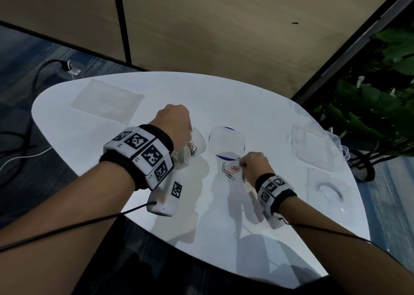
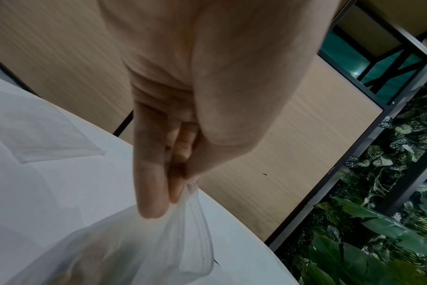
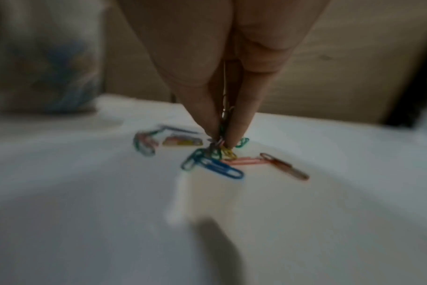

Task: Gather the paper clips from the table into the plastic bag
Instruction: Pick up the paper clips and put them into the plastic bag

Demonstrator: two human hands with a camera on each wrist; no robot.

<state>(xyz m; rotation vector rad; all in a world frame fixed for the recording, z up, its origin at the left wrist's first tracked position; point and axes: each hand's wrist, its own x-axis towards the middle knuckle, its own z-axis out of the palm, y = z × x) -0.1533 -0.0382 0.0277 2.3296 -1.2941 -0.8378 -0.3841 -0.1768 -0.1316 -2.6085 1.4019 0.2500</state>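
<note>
Right wrist view: right hand [image 3: 222, 77] pinches light, slippery, tangling paper clips [image 3: 215, 164]; left hand [image 2: 195, 96] grips the limp plastic bag [image 2: 159, 241] at its rim.

The table [image 1: 139, 205] is white, smooth and shiny. The bag [image 1: 197, 142] is thin, see-through plastic, and the paper clips [image 1: 233, 170] are coloured wire. At 12 o'clock, the wall [image 1: 224, 25] looks like matt wood.

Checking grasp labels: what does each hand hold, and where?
Left hand pinches the plastic bag at its rim; right hand pinches paper clips between its fingertips.
</note>
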